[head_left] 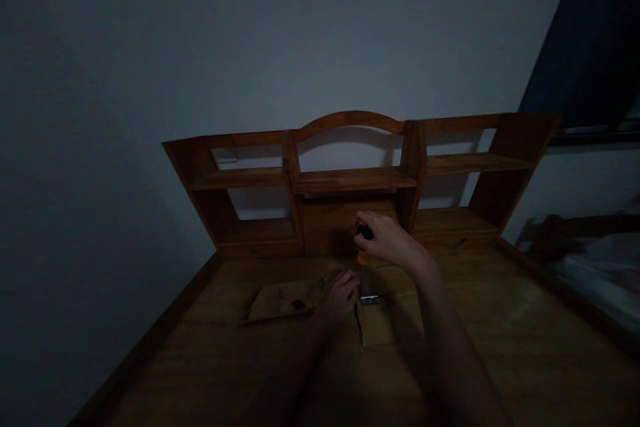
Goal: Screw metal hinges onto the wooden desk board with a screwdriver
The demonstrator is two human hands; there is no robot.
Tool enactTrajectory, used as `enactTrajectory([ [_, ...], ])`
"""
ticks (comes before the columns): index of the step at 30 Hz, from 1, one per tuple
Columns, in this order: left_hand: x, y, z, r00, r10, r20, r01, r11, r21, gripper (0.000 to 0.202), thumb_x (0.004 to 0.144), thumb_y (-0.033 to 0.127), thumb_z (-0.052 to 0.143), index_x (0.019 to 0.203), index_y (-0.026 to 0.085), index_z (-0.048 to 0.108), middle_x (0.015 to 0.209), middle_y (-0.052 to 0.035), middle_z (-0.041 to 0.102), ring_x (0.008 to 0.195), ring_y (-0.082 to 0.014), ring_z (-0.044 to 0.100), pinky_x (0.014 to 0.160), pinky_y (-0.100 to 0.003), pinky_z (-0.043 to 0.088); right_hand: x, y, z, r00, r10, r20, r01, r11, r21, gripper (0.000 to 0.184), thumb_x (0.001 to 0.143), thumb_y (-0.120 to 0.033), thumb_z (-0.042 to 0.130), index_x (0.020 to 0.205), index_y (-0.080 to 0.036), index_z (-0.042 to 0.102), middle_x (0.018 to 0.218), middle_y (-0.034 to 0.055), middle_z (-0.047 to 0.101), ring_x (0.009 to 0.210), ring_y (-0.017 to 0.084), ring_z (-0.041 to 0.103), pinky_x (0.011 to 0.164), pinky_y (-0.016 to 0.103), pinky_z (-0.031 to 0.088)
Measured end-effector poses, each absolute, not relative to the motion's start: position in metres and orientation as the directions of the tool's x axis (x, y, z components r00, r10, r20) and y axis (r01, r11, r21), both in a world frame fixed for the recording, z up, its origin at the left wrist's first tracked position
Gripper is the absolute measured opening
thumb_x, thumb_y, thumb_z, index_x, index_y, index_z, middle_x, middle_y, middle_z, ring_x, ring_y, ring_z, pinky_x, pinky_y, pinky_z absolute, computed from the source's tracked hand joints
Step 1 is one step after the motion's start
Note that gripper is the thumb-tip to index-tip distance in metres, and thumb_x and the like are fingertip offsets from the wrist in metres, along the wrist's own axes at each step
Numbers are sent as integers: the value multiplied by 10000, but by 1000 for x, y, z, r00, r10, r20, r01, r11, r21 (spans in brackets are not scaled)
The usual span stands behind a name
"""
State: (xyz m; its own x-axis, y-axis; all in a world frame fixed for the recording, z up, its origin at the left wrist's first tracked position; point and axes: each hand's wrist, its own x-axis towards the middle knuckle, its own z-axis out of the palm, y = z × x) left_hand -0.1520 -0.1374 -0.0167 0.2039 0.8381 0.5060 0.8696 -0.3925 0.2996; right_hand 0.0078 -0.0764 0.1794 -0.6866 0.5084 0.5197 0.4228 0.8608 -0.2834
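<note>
In my right hand (384, 238) is a screwdriver (363, 257) with a black and orange-yellow handle, held upright from above. Its thin shaft points down toward a small shiny metal piece (370, 300). That metal piece rests on a light brown flat board (379, 327) on the desk. My left hand (341, 295) is low beside the metal piece, its fingers bent and close together; what they pinch is too dark to make out. Left of that hand lies another flat light brown piece (280, 299) with a dark spot, partly covered by the hand.
Both hands work over a wooden desk (200, 360). Behind them stands a wooden shelf unit (355, 180) with an arched top, against a pale wall (250, 33). A dark curtain or window (590, 47) is at the upper right. Pale cloth (605, 273) lies beyond the desk's right edge.
</note>
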Motion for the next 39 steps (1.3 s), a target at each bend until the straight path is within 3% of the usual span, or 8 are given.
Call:
enactTrajectory([
  [4,-151,-138,-16,190,839,510,870,-384,308,201,918,75,484,909,197,643,999,-40,638,959,-173,584,862,-309,464,7,-74,178,-677,540,500,439,841,-315,170,921,-381,599,953,-214,612,855,44,688,833,207,657,726,278,409],
  [11,-151,-138,-16,184,859,478,885,-357,299,173,922,87,492,925,194,628,1029,-47,627,964,-183,583,860,-313,471,5,-83,182,-668,527,525,435,849,-299,143,860,-181,576,1000,-209,574,1014,57,664,961,206,632,819,291,405],
  [15,-151,-138,-19,187,852,489,875,-370,312,181,926,80,484,937,199,620,1030,-43,624,968,-177,584,849,-300,471,5,-83,180,-672,549,498,484,834,-267,133,855,-207,585,986,-211,563,1000,56,665,933,214,639,791,294,396],
  [20,-152,-138,-19,185,840,510,867,-384,319,180,931,83,482,919,198,620,1035,-45,624,973,-174,580,857,-295,464,2,-81,178,-666,550,504,517,827,-219,192,950,-400,558,1009,-220,587,952,66,694,899,229,652,737,298,379],
  [24,-152,-138,-19,189,843,504,877,-376,299,172,929,88,495,930,192,631,1039,-45,630,986,-178,577,876,-305,458,0,-87,182,-677,543,497,525,829,-191,69,929,-252,543,983,-217,569,996,57,674,904,204,641,736,286,370],
  [29,-152,-138,-21,173,840,514,890,-357,284,179,932,93,491,923,190,642,1025,-43,634,967,-173,584,877,-308,451,0,-92,185,-690,562,456,532,821,-206,151,879,-227,544,1028,-201,546,1065,60,642,937,198,620,772,286,382],
  [35,-150,-139,-20,159,846,508,886,-349,305,178,930,89,484,922,194,627,1002,-29,629,939,-164,588,845,-293,448,0,-87,180,-682,568,461,549,814,-192,316,957,-506,526,1077,-216,566,1038,64,684,977,231,643,796,303,395],
  [39,-150,-138,-23,159,837,524,889,-353,293,194,922,75,484,946,194,634,1023,-37,640,964,-172,594,855,-299,448,-3,-89,179,-676,562,477,572,808,-141,187,973,-373,516,1057,-213,565,1045,65,680,955,221,649,768,300,388],
])
